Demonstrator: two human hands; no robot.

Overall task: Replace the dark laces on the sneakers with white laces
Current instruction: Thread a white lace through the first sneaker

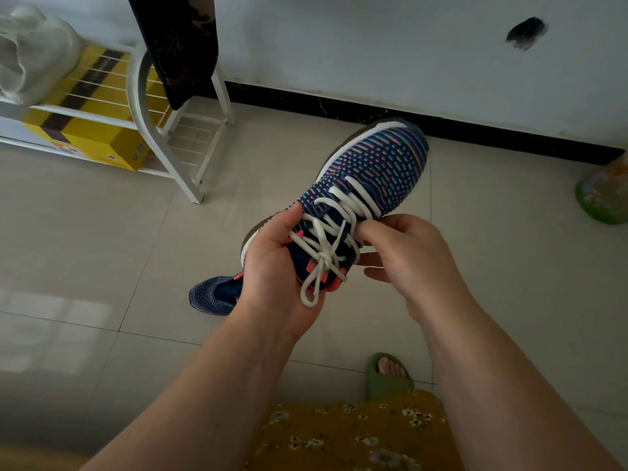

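Left hand [272, 266] cupping sneaker [367, 185] heel-side, right hand [404, 253] pinching white lace [326, 256] at tongue. Second sneaker [214, 294] on floor just below-left of held sneaker. Light, soft knit; grip sole edge.

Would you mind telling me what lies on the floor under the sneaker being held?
A second sneaker lies on the tiled floor below the held sneaker. Only its toe end shows; the left hand covers the rest.
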